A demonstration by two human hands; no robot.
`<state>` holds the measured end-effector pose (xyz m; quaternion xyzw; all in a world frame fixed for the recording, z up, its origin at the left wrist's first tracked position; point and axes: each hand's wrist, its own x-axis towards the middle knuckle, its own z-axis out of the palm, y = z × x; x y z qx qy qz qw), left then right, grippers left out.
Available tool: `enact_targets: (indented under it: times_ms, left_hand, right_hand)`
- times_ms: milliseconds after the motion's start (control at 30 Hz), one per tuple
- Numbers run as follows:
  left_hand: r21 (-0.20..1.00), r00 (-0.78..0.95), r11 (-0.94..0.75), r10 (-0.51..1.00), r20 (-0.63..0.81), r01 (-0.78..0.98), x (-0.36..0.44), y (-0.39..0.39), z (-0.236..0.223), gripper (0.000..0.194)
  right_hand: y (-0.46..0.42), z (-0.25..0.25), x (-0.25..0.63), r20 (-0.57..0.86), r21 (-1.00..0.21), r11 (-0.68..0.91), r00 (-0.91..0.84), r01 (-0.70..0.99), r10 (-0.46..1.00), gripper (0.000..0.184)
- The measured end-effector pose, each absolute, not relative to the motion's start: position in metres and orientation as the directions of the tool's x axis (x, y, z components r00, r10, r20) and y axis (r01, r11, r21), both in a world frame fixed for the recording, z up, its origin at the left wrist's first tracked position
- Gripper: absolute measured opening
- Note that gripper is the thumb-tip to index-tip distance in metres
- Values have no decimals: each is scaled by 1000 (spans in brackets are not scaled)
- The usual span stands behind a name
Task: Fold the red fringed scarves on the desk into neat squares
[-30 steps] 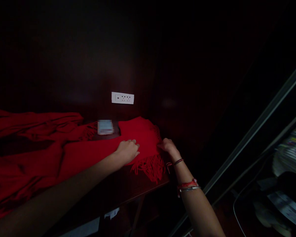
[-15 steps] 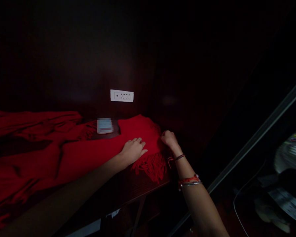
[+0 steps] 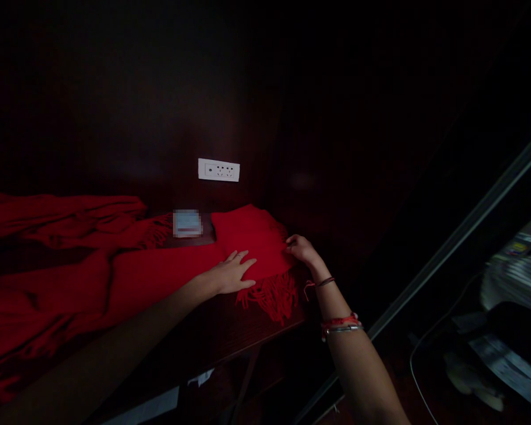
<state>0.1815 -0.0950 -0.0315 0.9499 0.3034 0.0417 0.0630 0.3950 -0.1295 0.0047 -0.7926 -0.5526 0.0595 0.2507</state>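
Lying on the dark surface (image 3: 234, 330), red scarf (image 3: 159, 271) ran beneath left hand (image 3: 234, 274), which rested on it, fingers spread, gripping nothing; scarf stretched off left; fringe (image 3: 274, 296) lay just right of that hand, toward the near edge; right hand (image 3: 303, 250) was at scarf's right edge, fingers curled, couldn't tell if pinching cloth; white outlet (image 3: 219, 170) sat behind

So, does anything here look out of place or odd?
The small pale rectangle beside the red cloth shows as coarse blocks, so its details can't be made out. The cloth is rumpled toward the picture's left, but no spill or damage shows.
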Motion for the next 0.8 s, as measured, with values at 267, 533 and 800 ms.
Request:
enact_targets:
  times_ms: [267, 533, 800]
  left_hand:
    - [-126, 727, -717, 667, 159, 685, 142, -119, -20, 58]
    - [-289, 686, -634, 715, 135, 717, 105, -124, -21, 54]
    - [-279, 691, -633, 641, 334, 722, 67, -114, -48, 50]
  right_hand:
    - [-126, -1, 399, 342, -399, -183, 331, 899, 880, 34]
    - [-129, -13, 406, 291, -294, -236, 322, 926, 901, 29]
    - [-127, -21, 407, 184, -270, -272, 327, 924, 927, 32]
